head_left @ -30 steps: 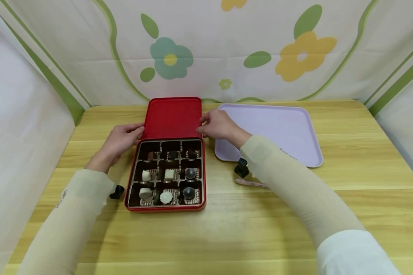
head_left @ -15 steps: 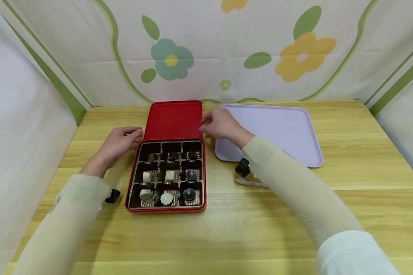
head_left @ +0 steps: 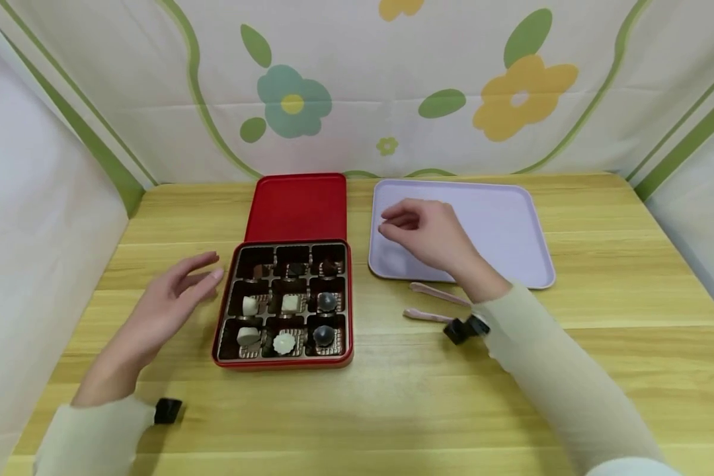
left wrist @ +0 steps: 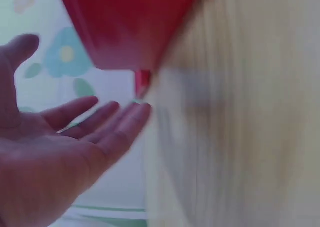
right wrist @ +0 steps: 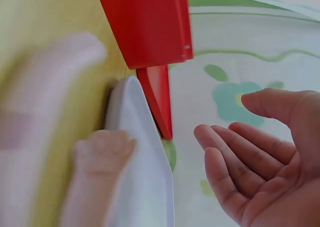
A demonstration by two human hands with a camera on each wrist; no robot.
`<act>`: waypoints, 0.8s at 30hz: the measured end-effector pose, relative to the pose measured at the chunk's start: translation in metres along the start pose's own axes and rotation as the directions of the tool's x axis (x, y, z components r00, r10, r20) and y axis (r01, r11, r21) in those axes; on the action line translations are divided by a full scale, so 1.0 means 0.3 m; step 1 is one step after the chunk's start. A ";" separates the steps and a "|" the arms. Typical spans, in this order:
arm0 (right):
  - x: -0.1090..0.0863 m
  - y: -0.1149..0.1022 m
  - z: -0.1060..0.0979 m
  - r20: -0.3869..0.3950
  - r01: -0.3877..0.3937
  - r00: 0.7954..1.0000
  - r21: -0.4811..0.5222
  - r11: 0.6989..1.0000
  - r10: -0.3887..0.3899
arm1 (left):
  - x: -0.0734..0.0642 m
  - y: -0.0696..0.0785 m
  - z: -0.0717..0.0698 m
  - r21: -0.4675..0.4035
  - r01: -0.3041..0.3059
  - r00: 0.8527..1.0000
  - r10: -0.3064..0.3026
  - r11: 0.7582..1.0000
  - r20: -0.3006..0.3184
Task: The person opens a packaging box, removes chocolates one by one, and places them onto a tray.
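Note:
A red box (head_left: 282,364) lies open, its lid (head_left: 297,208) folded flat behind it. Its divided brown insert holds several chocolates, among them a white square chocolate (head_left: 290,303) in the middle compartment and a dark round chocolate (head_left: 324,336) at front right. My left hand (head_left: 160,304) hovers left of the box, fingers loosely extended and holding nothing. Over the left part of a lilac tray (head_left: 538,281) hangs my right hand (head_left: 431,231), empty, with relaxed fingers. Pink tongs (head_left: 425,315) with paw-shaped tips lie in front of the tray, partly hidden by the right forearm.
Both box and tray rest on a wood-grain table (head_left: 357,423). A white flowered curtain (head_left: 357,86) closes off the back, with white cloth at both sides. A black wrist camera (head_left: 465,328) sits near the tongs.
Both hands have come away from the lid's sides. The left one moved toward me and left, the right one moved right over the tray. The lid stays folded back, and both tong arms now show.

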State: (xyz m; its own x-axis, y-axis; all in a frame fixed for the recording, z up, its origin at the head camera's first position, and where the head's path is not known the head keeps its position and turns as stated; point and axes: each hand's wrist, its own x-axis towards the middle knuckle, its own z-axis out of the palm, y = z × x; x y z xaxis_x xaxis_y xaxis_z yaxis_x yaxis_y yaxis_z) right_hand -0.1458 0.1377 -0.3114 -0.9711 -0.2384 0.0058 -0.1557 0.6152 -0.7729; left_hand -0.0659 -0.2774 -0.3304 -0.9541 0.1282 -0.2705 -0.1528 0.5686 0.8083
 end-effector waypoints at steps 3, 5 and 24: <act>-0.097 0.038 -0.028 -0.048 -0.022 0.999 0.039 0.999 0.024 | -0.074 -0.010 0.032 -0.054 0.010 1.000 -0.009 0.998 0.004; -0.158 0.066 -0.045 -0.079 -0.034 0.996 0.056 0.998 0.038 | -0.111 -0.015 0.059 -0.100 0.031 0.999 -0.029 0.994 0.027; -0.395 0.309 -0.206 0.084 -0.068 0.993 -0.139 0.988 0.080 | -0.170 -0.086 0.145 -0.344 -0.199 0.959 0.254 0.918 0.123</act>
State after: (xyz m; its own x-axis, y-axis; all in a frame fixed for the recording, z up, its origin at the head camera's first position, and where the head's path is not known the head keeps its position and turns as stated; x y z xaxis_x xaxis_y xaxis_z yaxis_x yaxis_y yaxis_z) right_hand -0.0564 0.2694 -0.3445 -0.9618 -0.2507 -0.1098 -0.1128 0.7286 -0.6756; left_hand -0.0021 -0.2634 -0.3602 -0.9227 0.3670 -0.1185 -0.0388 0.2172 0.9754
